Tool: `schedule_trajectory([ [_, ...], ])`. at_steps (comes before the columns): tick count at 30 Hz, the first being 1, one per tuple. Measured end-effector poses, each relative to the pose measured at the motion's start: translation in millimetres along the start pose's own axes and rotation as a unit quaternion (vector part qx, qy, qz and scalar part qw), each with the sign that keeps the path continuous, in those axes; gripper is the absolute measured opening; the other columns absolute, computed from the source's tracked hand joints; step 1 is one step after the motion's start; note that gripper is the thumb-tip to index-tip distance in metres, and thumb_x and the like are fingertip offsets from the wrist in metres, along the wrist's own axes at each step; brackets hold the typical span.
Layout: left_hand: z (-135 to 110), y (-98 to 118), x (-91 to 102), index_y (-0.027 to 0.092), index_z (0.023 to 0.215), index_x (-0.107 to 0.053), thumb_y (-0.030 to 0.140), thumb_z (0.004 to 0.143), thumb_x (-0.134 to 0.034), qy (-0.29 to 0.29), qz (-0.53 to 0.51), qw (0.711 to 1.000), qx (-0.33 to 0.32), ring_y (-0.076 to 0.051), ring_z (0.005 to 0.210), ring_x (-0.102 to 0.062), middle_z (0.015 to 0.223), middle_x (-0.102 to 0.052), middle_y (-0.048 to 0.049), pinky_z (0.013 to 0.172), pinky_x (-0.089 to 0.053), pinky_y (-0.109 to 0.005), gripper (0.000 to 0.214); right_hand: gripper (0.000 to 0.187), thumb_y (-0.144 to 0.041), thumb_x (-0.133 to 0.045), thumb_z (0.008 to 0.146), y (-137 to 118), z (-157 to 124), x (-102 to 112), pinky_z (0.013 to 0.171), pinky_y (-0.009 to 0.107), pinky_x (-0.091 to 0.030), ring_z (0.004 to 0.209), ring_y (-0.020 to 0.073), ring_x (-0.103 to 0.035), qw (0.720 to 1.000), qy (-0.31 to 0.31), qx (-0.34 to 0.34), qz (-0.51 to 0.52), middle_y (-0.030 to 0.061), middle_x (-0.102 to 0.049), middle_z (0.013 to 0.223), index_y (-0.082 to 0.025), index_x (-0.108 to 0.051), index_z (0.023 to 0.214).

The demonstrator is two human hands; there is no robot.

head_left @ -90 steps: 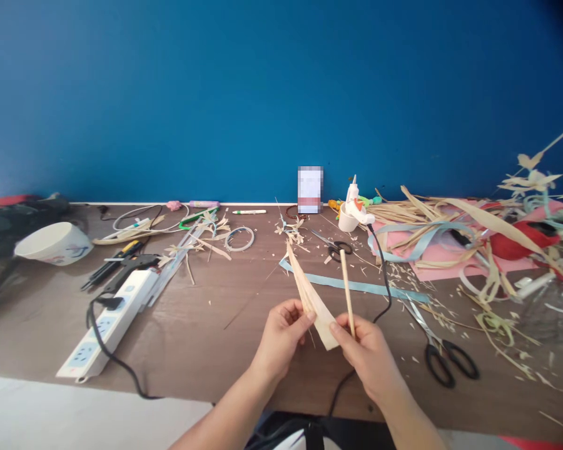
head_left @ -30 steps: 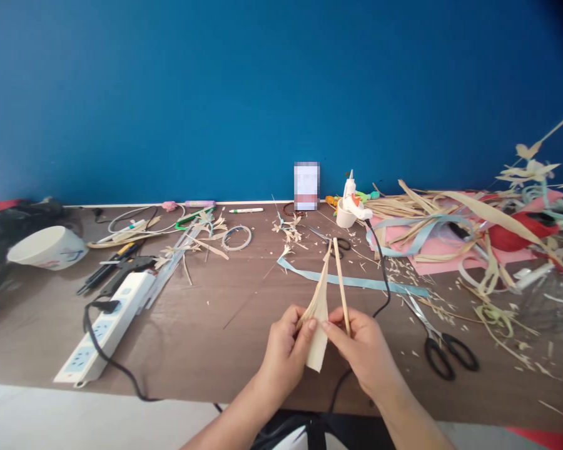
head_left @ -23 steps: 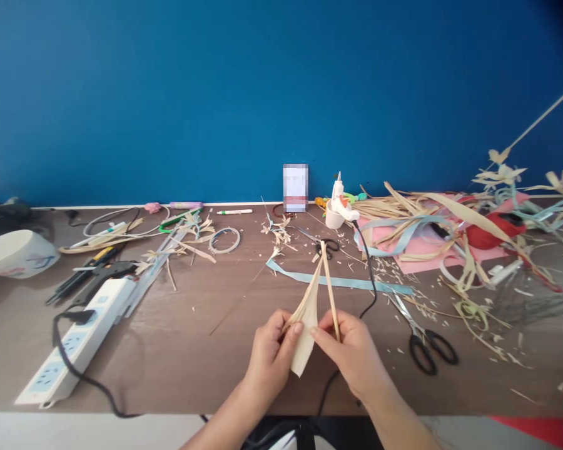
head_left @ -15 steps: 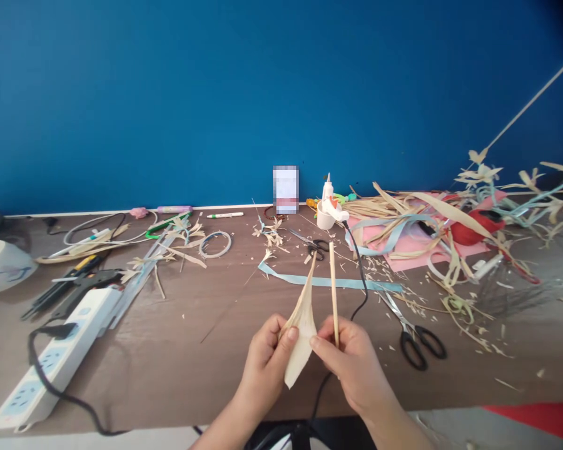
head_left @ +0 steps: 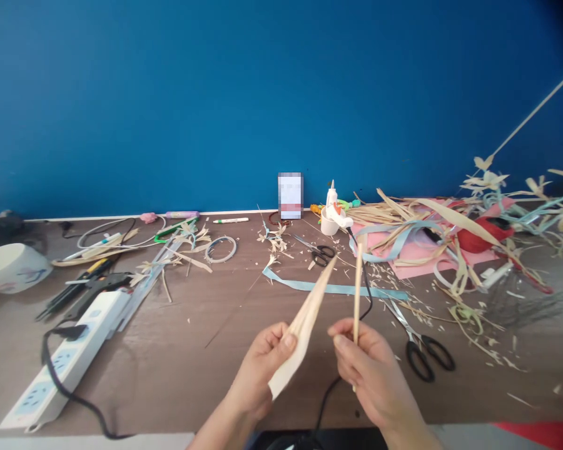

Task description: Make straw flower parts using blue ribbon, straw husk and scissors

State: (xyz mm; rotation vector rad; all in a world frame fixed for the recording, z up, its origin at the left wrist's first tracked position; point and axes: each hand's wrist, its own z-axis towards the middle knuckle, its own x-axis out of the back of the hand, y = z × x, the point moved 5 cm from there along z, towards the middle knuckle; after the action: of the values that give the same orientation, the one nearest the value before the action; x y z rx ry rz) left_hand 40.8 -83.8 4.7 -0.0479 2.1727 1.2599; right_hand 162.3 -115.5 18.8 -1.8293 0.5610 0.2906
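My left hand (head_left: 269, 362) pinches a pale, pointed piece of dried husk (head_left: 304, 325), its narrow tip slanting up to the right. In my right hand (head_left: 368, 365) a thin pale stick (head_left: 358, 287) stands nearly upright, gripped between the fingers. The husk and the stick are apart. Beyond my hands a light blue ribbon (head_left: 328, 288) lies across the table. Black-handled scissors (head_left: 420, 347) rest open to the right of my right hand, and smaller scissors (head_left: 319, 253) lie farther back.
A white power strip (head_left: 70, 356) with a black cable and a dark glue gun (head_left: 89, 290) are at left. A white glue gun (head_left: 340, 217) stands in a cup at the back. Husk strips, pink sheets (head_left: 413, 265) and husk flowers (head_left: 488, 181) crowd the right.
My right hand has come away from the husk and moved right with the stick. The husk in my left hand has turned, its tip leaning farther right. The view has shifted slightly.
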Motion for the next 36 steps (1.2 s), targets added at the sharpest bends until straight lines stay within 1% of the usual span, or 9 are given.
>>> schedule_trajectory([
  [3, -4.8, -18.9, -14.3, 0.015, 0.060, -0.045, 0.044, 0.064, -0.062, -0.104, -0.044, 0.990, 0.083, -0.002, 0.027, -0.025, 0.037, -0.036, 0.0067, 0.030, -0.015, -0.016, 0.034, 0.033, -0.033, -0.067, 0.065, 7.3, 0.3, -7.7, 0.037, 0.018, -0.011, 0.038, 0.0015, -0.019, 0.996, -0.065, -0.053, -0.012, -0.0092, -0.034, 0.053, -0.017, -0.056, 0.091],
  [7, -9.4, -30.0, -22.5, 0.015, 0.057, -0.046, 0.050, 0.064, -0.059, -0.143, -0.037, 0.981, 0.122, -0.003, 0.027, -0.023, 0.034, -0.033, 0.0069, 0.030, -0.017, -0.017, 0.038, 0.026, -0.033, -0.069, 0.063, 11.7, -0.5, -13.6, 0.037, 0.017, -0.014, 0.038, 0.0013, -0.024, 0.991, -0.109, -0.074, -0.025, -0.0084, -0.037, 0.051, -0.015, -0.056, 0.077],
  [10, -7.0, -12.0, -14.1, 0.014, 0.061, -0.052, 0.044, 0.066, -0.060, -0.083, 0.115, 0.989, 0.048, -0.007, 0.042, -0.040, 0.046, -0.047, 0.0021, 0.043, -0.032, -0.018, 0.032, 0.025, -0.032, -0.069, 0.061, 4.8, 0.5, -11.7, 0.038, 0.016, -0.022, 0.039, 0.0031, -0.032, 0.994, -0.078, -0.049, -0.050, -0.0079, -0.041, 0.049, -0.016, -0.050, 0.066],
  [13, -6.5, 13.8, -5.4, 0.014, 0.071, -0.058, 0.041, 0.073, -0.054, -0.017, 0.236, 0.970, -0.053, -0.013, 0.066, -0.049, 0.069, -0.056, -0.0036, 0.064, -0.039, -0.023, 0.028, 0.023, -0.032, -0.066, 0.065, -3.2, 0.3, -10.1, 0.047, 0.019, -0.034, 0.047, 0.0070, -0.043, 0.993, -0.056, -0.016, -0.103, -0.0050, -0.049, 0.053, -0.016, -0.050, 0.067],
  [15, -7.0, 17.7, -5.7, 0.013, 0.074, -0.058, 0.045, 0.077, -0.044, -0.032, 0.232, 0.970, -0.063, -0.015, 0.069, -0.049, 0.072, -0.055, -0.0049, 0.066, -0.039, -0.025, 0.034, 0.021, -0.032, -0.063, 0.068, -5.4, -0.3, -9.7, 0.050, 0.020, -0.036, 0.050, 0.0083, -0.045, 0.990, -0.046, 0.004, -0.134, -0.0040, -0.051, 0.055, -0.017, -0.049, 0.068],
  [18, -7.5, 10.2, -8.3, 0.013, 0.071, -0.053, 0.045, 0.071, -0.054, -0.042, 0.200, 0.977, -0.066, -0.012, 0.060, -0.045, 0.064, -0.051, -0.0016, 0.057, -0.037, -0.022, 0.031, 0.024, -0.035, -0.062, 0.068, -4.6, -0.6, -8.0, 0.046, 0.019, -0.032, 0.046, 0.0073, -0.039, 0.985, -0.017, 0.027, -0.170, -0.0059, -0.045, 0.051, -0.017, -0.046, 0.063],
  [23, -4.4, -4.9, -6.7, 0.015, 0.061, -0.043, 0.042, 0.071, -0.056, 0.042, 0.157, 0.985, -0.065, -0.006, 0.048, -0.034, 0.053, -0.041, 0.0040, 0.047, -0.029, -0.017, 0.031, 0.027, -0.036, -0.061, 0.070, 0.6, 1.3, -6.0, 0.040, 0.018, -0.023, 0.042, 0.0047, -0.030, 0.988, -0.005, 0.025, -0.153, -0.0082, -0.036, 0.047, -0.016, -0.046, 0.061],
  [29, 0.9, -0.3, -5.0, 0.016, 0.060, -0.037, 0.047, 0.072, -0.052, 0.128, 0.082, 0.986, -0.072, -0.005, 0.044, -0.028, 0.051, -0.033, 0.0065, 0.043, -0.025, -0.016, 0.036, 0.025, -0.037, -0.057, 0.075, 5.2, 9.8, -8.3, 0.033, 0.017, -0.011, 0.033, 0.0018, -0.016, 0.998, -0.029, -0.011, -0.057, -0.0119, -0.027, 0.040, -0.017, -0.046, 0.064],
  [36, 5.3, 3.2, -6.9, 0.016, 0.061, -0.039, 0.047, 0.070, -0.054, 0.101, 0.080, 0.989, -0.078, -0.005, 0.043, -0.031, 0.050, -0.037, 0.0063, 0.043, -0.027, -0.016, 0.036, 0.024, -0.037, -0.057, 0.075, 4.9, 16.2, -10.9, 0.033, 0.017, -0.013, 0.033, 0.0019, -0.018, 0.999, -0.021, -0.006, -0.042, -0.0109, -0.031, 0.042, -0.017, -0.049, 0.066],
])
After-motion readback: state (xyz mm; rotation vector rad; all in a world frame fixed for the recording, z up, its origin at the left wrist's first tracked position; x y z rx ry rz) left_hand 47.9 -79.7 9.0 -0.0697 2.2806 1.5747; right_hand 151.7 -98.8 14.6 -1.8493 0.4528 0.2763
